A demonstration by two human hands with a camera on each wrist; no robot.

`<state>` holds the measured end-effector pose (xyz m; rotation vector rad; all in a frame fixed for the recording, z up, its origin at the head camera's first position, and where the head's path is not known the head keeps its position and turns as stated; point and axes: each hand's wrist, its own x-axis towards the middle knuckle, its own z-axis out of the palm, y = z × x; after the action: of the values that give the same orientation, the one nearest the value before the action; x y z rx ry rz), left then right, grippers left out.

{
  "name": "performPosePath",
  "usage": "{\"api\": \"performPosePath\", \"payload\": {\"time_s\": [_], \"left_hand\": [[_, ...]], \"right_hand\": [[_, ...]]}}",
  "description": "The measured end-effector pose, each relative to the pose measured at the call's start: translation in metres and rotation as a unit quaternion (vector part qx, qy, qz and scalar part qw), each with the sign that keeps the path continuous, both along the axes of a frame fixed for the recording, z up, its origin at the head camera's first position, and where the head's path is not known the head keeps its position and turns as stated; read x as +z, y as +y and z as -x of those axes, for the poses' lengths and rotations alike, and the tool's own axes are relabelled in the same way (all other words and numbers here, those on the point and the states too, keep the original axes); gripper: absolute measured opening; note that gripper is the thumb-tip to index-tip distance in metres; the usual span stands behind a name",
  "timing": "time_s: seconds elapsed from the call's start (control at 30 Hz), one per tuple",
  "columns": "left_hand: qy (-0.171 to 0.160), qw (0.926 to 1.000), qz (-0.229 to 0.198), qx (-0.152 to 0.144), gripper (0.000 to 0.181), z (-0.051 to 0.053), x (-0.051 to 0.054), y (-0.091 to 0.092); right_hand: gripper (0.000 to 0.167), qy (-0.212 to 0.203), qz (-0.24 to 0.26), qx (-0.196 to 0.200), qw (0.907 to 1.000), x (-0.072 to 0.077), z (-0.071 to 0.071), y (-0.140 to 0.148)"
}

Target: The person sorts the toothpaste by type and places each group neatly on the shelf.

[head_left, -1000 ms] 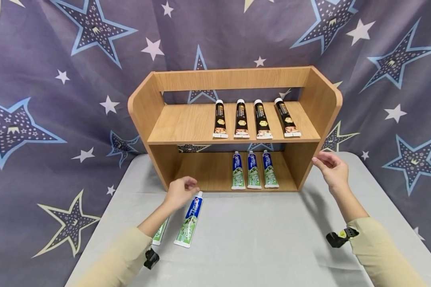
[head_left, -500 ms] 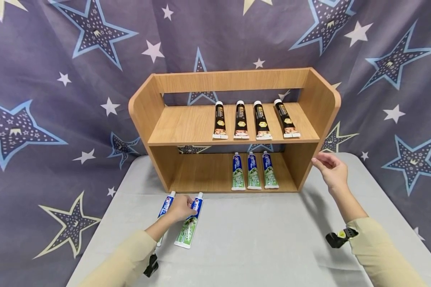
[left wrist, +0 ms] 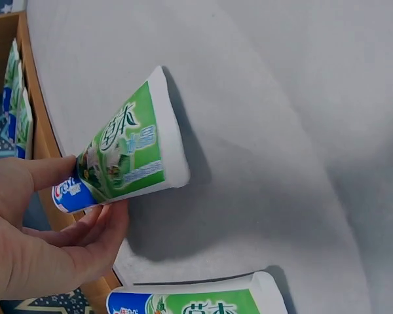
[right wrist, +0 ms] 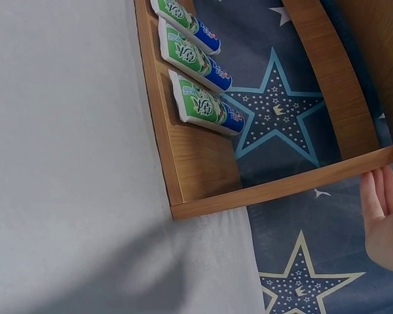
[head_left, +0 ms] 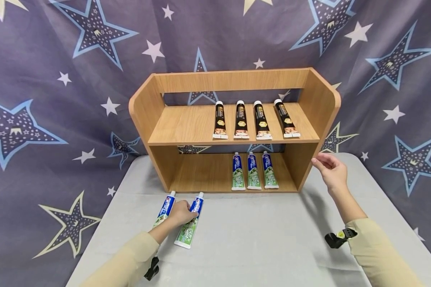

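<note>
My left hand (head_left: 180, 213) pinches a blue-and-green toothpaste tube (head_left: 187, 232) between thumb and fingers, just in front of the wooden shelf (head_left: 233, 141). In the left wrist view this toothpaste tube (left wrist: 128, 150) is tilted, its flat end casting a shadow on the cloth. A second matching toothpaste tube (head_left: 164, 211) lies to the left, partly hidden by the hand and forearm. Over on the right, my right hand (head_left: 331, 170) holds the front edge of the shelf's right side panel; the right wrist view shows the fingers (right wrist: 374, 196) against its outer face.
Three matching toothpaste tubes (head_left: 253, 171) lie side by side on the lower shelf, towards the right. Several black tubes (head_left: 241, 119) lie in a row on the upper shelf. Grey-white cloth (head_left: 251, 235) covers the table, and a star-patterned curtain (head_left: 104, 71) hangs behind.
My left hand has come down from above the toothpaste tube's cap and taken hold of its upper body. The right hand stays on the side panel.
</note>
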<state>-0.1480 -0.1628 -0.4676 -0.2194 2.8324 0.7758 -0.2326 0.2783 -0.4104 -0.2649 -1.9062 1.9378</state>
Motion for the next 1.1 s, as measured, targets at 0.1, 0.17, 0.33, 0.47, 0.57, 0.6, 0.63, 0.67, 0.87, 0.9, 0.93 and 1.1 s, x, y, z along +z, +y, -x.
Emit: {"api": "performPosePath", "payload": {"time_s": [0.1,0.17,0.33,0.47,0.57,0.6,0.63,0.67,0.87,0.9,0.93,1.1], "left_hand": [[0.003,1.0,-0.004,0.005,0.027,-0.0014,0.0004,0.0017],[0.001,0.9999,-0.008,0.01,0.027,-0.0016,-0.0001,0.0031],[-0.014,0.9995,-0.015,0.023,0.028,-0.001,-0.0003,0.0056],[-0.024,0.999,-0.02,0.032,0.031,-0.0003,-0.0003,0.0054],[-0.029,0.9982,-0.036,0.038,0.036,-0.0006,-0.0007,0.0052],[-0.03,0.9979,-0.041,0.039,0.038,-0.0009,-0.0008,0.0051],[-0.029,0.9976,-0.048,0.041,0.039,-0.001,-0.0009,0.0049],[-0.031,0.9971,-0.054,0.043,0.04,-0.001,-0.0007,0.0047],[-0.029,0.9966,-0.057,0.052,0.03,0.0003,0.0009,0.0022],[-0.027,0.9966,-0.058,0.052,0.029,0.0005,0.0006,0.0017],[-0.025,0.9964,-0.062,0.053,0.029,0.0008,-0.0002,0.0011],[-0.029,0.9944,-0.082,0.061,0.03,0.0021,-0.0016,0.0003]], "right_hand": [[0.028,0.001,0.001,0.0,1.0,0.0005,-0.0006,-0.0004],[0.028,0.0,0.003,0.0,1.0,0.0003,-0.0009,-0.0003],[0.028,-0.004,0.0,-0.001,1.0,-0.0003,-0.0005,0.0],[0.028,0.005,0.007,0.0,1.0,-0.0005,0.0006,0.0001],[0.028,0.013,0.02,0.001,0.9997,-0.0005,0.001,0.0002],[0.028,0.014,0.022,0.001,0.9997,-0.0005,0.001,0.0001],[0.028,0.015,0.024,0.001,0.9996,-0.0002,0.0011,0.0001],[0.028,0.015,0.024,0.001,0.9996,0.0001,0.0012,0.0001],[0.028,0.012,0.021,0.002,0.9997,0.0011,-0.0001,-0.0006],[0.029,0.013,0.022,0.002,0.9997,0.0011,-0.0005,-0.0007],[0.029,0.013,0.024,0.003,0.9996,0.0011,-0.0007,-0.0008],[0.029,0.017,0.032,0.004,0.9993,0.0006,0.0005,-0.0003]]}}
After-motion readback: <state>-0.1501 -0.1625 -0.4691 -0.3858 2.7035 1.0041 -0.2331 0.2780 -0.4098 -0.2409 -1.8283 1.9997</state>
